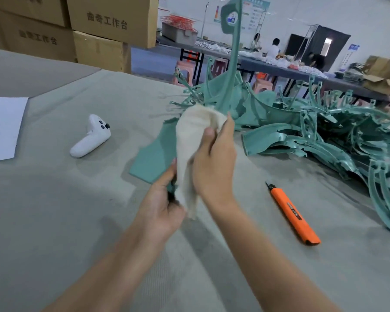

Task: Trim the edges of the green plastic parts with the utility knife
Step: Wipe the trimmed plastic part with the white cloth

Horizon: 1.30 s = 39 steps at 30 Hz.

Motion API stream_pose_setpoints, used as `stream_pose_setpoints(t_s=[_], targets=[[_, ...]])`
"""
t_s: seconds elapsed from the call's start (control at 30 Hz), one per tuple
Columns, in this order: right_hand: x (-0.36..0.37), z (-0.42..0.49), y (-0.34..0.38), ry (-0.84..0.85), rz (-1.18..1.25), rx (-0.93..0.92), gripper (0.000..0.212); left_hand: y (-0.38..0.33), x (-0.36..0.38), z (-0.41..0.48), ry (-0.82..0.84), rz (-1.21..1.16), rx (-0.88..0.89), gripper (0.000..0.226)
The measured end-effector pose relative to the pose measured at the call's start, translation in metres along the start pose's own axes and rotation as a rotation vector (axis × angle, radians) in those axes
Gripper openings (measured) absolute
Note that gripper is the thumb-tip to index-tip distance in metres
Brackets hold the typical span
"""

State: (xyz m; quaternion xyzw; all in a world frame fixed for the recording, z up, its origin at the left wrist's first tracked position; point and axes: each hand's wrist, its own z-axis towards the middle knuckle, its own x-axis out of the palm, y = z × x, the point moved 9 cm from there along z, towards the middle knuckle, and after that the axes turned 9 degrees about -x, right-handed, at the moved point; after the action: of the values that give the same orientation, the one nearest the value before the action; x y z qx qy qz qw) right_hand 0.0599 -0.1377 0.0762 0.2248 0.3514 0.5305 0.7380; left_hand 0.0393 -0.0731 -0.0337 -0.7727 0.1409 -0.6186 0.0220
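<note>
A grey felt-covered surface (54, 221) is filling most of the view. Behind it a workshop is opening out, with a long table, pink stools (185, 70) and seated people (273, 48) working at the far wall.

Far to the left of the orange utility knife (291, 210), a white sheet of paper (2, 127) is lying at the edge of the surface. Stacked cardboard boxes (95, 28) are standing behind it. Closer to the knife, but well apart from it, a white controller (90, 137) is lying on its side on the felt.

Left of the knife, the left hand (164, 212) is holding a green plastic part (153, 156) above the surface. Its fingers are curling round the part's near edge and gripping it. A cream cloth (189, 149) is draping over the middle of the part. The right hand (214, 163), just left of the knife and above it, is gripping this cloth. The thumb is pressing into the front of the cloth and the fingers are wrapping behind it.

A tall green stem (233, 52) is rising behind the cloth. The cloth is hiding whether it belongs to the held part.

The knife itself is lying flat on the felt, untouched by either hand. Its dark blade tip is pointing away from the person.

To the right of the knife and beyond it, a large pile of green plastic parts (336, 131) is sprawling across the surface. Its curved ribs are sticking up and running out to the right edge.
</note>
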Motion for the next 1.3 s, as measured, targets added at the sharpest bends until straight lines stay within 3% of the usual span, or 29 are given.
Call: stream_pose_setpoints(t_s=[0.17,0.27,0.33,0.4,0.47,0.57,0.67,0.77,0.87,0.97,1.03,1.1,1.17,1.23,1.3], targets=[[0.037,-0.058,-0.006,0.099,0.170,0.168,0.033,-0.032,-0.016,-0.010,-0.059,0.155,0.268,0.027],[0.037,-0.062,-0.005,0.113,0.205,0.151,0.015,-0.034,-0.010,-0.015,-0.058,0.229,0.266,0.025],[0.024,-0.047,0.000,0.076,0.192,0.087,0.017,-0.029,0.007,-0.015,0.039,0.230,0.191,0.030],[0.008,-0.029,0.015,0.047,0.128,-0.029,0.027,-0.021,0.017,-0.012,0.118,0.165,0.087,0.036],[-0.005,-0.012,0.032,0.058,-0.004,-0.185,0.043,-0.019,0.012,-0.010,0.062,0.126,0.046,0.044],[-0.006,0.002,0.049,0.191,-0.276,-0.379,0.064,-0.027,0.008,-0.011,0.018,0.204,0.159,0.063],[0.014,-0.015,0.057,0.437,-0.558,-0.621,0.057,-0.032,0.033,-0.020,0.211,0.303,0.238,0.052],[0.036,-0.052,0.039,0.817,-0.735,-0.778,0.064,-0.033,0.028,-0.022,0.169,0.230,0.161,0.050],[0.020,-0.062,0.029,0.833,-0.880,-0.927,0.061,-0.029,0.018,-0.017,0.075,0.201,0.097,0.051],[-0.012,-0.064,0.025,0.770,-0.830,-1.103,0.050,-0.049,0.014,-0.015,0.065,0.115,0.223,0.045],[-0.043,-0.045,0.016,0.697,-0.632,-0.933,0.052,-0.063,0.014,-0.019,0.081,0.098,0.307,0.034],[-0.081,-0.012,0.006,0.430,-0.463,-0.649,0.053,-0.066,0.019,-0.021,0.125,0.128,0.317,0.024],[-0.109,0.015,-0.006,0.167,-0.271,-0.396,0.036,-0.058,0.022,-0.021,0.132,0.199,0.298,0.021],[-0.111,0.032,-0.014,0.078,-0.079,-0.197,0.020,-0.047,0.022,-0.020,0.119,0.285,0.267,0.023],[-0.098,0.042,-0.018,0.051,0.115,-0.027,0.022,-0.041,0.024,-0.020,0.131,0.350,0.257,0.024]])
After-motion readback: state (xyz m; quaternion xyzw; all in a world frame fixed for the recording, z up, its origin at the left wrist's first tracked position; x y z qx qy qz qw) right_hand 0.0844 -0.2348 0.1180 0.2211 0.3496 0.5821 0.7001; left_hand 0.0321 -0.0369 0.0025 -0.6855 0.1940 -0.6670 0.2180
